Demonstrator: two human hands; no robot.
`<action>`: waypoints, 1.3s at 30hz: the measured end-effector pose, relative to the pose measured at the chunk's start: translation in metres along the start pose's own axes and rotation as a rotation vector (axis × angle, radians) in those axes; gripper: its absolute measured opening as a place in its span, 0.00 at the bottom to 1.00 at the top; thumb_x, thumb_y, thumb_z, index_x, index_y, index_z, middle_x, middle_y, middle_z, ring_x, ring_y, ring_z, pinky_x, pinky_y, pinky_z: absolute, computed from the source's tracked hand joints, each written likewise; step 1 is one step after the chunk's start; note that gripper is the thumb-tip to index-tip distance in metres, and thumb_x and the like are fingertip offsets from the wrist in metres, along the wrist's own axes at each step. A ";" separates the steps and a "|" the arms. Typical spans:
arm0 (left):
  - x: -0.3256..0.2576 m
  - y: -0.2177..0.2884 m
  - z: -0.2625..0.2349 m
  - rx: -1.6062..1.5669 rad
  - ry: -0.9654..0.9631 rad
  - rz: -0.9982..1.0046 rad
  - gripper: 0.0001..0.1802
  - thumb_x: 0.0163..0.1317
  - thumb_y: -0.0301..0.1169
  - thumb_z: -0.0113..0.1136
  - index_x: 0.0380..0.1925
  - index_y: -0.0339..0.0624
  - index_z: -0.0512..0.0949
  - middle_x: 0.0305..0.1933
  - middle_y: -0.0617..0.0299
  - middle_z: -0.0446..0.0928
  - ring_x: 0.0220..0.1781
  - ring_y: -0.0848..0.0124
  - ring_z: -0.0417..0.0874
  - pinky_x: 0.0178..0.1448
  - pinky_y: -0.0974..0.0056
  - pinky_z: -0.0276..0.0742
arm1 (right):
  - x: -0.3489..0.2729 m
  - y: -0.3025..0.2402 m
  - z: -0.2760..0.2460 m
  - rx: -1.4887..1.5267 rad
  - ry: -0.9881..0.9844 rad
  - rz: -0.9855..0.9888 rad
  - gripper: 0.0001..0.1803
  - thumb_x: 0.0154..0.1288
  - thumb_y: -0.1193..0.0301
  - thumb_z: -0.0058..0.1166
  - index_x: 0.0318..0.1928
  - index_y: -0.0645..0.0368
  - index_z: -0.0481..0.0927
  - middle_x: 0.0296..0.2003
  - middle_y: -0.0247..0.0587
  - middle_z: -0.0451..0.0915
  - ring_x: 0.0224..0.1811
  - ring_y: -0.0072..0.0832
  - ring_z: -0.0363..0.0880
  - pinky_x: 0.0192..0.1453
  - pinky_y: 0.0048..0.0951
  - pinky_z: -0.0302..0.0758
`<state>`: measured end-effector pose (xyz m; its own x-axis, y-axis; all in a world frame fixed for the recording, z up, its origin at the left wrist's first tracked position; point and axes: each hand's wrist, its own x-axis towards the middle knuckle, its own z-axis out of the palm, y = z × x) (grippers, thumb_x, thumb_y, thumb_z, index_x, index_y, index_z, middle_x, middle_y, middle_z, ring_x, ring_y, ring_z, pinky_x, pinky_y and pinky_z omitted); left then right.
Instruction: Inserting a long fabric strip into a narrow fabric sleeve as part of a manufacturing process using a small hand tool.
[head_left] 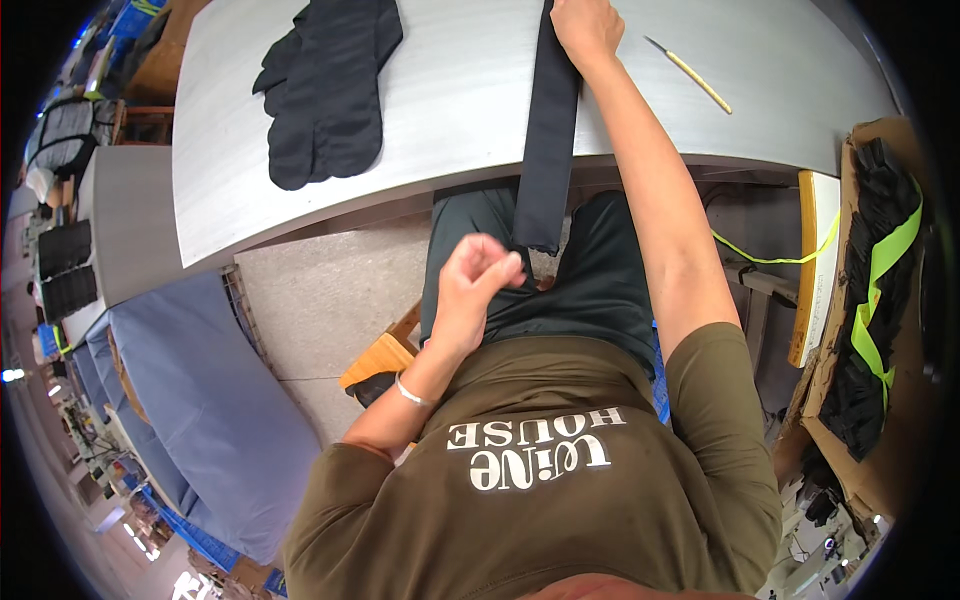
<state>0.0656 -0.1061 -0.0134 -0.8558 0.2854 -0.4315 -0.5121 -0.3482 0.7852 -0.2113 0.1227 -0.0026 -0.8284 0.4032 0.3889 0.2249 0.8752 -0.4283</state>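
A long black fabric strip [550, 150] runs down the tabletop and over its near edge, its end hanging above my lap. My right hand [588, 35] is closed at the strip's far part, by the top of the picture; some of its fingers are hidden. Just left of the hanging end, my left hand [474, 290] is raised with its fingers curled toward the thumb. It looks apart from the strip, slightly blurred, and nothing shows in it. Folded black fabric pieces [325, 100] lie on the table's left half. A thin yellow-handled pointed tool [700, 80] rests right of my right hand.
The light grey table [460, 90] has a curved-looking near edge. At the right, a cardboard box [845, 440] holds black material and a bright yellow-green strip [868, 320]. Blue-grey cloth [200, 390] covers something at the left. A wooden seat edge [378, 362] shows beside my legs.
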 end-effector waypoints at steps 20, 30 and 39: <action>0.003 0.038 0.045 0.963 -0.056 0.639 0.54 0.49 0.37 0.77 0.70 0.35 0.54 0.67 0.44 0.63 0.69 0.51 0.67 0.70 0.55 0.66 | -0.005 -0.006 -0.028 -0.013 -0.123 0.066 0.21 0.70 0.57 0.53 0.40 0.68 0.79 0.34 0.56 0.85 0.40 0.50 0.85 0.46 0.46 0.79; 0.033 0.014 0.046 -0.198 -0.127 0.018 0.17 0.73 0.33 0.55 0.55 0.33 0.73 0.51 0.55 0.81 0.53 0.68 0.82 0.52 0.62 0.83 | -0.129 -0.024 -0.114 0.333 -0.207 -0.342 0.30 0.71 0.54 0.52 0.65 0.61 0.71 0.59 0.52 0.76 0.63 0.48 0.74 0.65 0.42 0.70; 0.025 0.014 0.044 -0.080 -0.140 0.024 0.16 0.74 0.32 0.52 0.53 0.30 0.75 0.50 0.52 0.81 0.50 0.68 0.84 0.52 0.62 0.84 | -0.130 -0.017 -0.058 0.157 -0.334 -0.574 0.34 0.73 0.55 0.47 0.71 0.65 0.62 0.73 0.53 0.59 0.77 0.44 0.52 0.80 0.44 0.46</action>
<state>0.0407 -0.0646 0.0061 -0.8521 0.3961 -0.3420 -0.5003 -0.4249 0.7545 -0.0784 0.0706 0.0014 -0.9137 -0.2397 0.3283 -0.3539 0.8665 -0.3522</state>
